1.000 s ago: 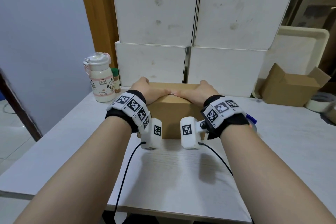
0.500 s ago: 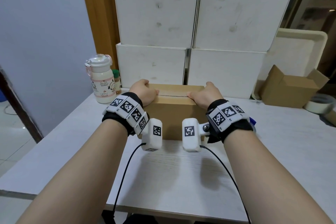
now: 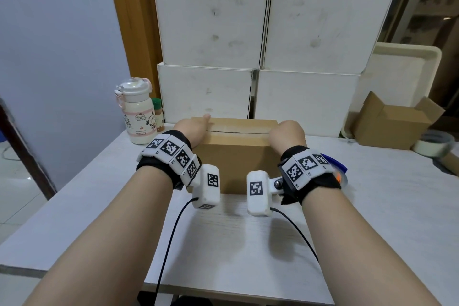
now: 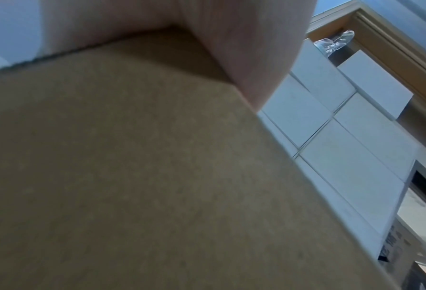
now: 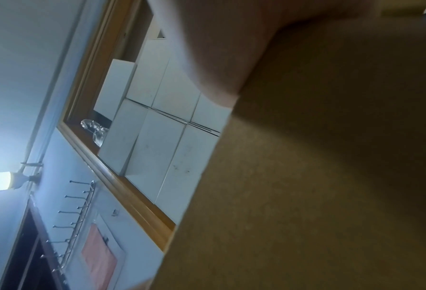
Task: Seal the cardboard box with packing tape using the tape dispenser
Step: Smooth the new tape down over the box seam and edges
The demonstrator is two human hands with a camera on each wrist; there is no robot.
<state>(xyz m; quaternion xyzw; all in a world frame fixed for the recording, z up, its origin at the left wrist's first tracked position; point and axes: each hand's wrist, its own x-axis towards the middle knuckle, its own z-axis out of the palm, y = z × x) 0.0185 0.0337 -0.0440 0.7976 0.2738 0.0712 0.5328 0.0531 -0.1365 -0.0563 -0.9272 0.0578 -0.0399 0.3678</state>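
Sliding apart along the top of the cardboard box, the left hand and right hand now sit at its 9 and 3 o'clock ends, baring the flap seam they covered a second ago. Left fingers lie flat on the lid; the right fingers' state I cannot tell. The box stands mid-bench, flaps closed, likely ready for tape.

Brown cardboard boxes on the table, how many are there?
2. A closed box sits at the centre under the left hand and right hand; an open box stands at the far right. More may be hidden out of view.
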